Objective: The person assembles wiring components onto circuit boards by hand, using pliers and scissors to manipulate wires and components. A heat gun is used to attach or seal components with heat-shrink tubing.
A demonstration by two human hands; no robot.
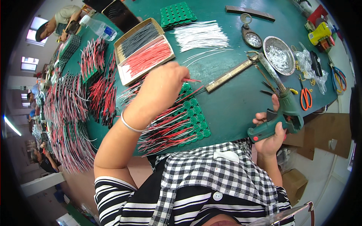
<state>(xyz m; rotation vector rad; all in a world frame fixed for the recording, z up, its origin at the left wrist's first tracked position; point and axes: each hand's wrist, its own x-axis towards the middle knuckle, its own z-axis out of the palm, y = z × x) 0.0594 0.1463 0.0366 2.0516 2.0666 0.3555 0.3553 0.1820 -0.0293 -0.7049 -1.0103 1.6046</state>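
Note:
My left hand (164, 81), with a bangle on its wrist, is closed in a pinch above the work. A short red wire (193, 80) sticks out from its fingertips. Below it lies a green panel of round circuit boards (200, 120), with many red, white and black wires (162, 133) running off to its left. My right hand (271, 133) is wrapped around the handle of a green soldering gun (286, 109). The gun's metal tip points up and to the left, near the end of a narrow metal bar (230, 77). My left hand partly covers the wires beneath it.
A cardboard box (167, 56) holds black and red wires, beside white wires (201, 35). Wired panels (66, 98) are piled at left. A metal bowl (279, 56) of silvery bits, orange-handled scissors (306, 98) and a water bottle (100, 28) stand around. Another person (62, 19) sits at far left.

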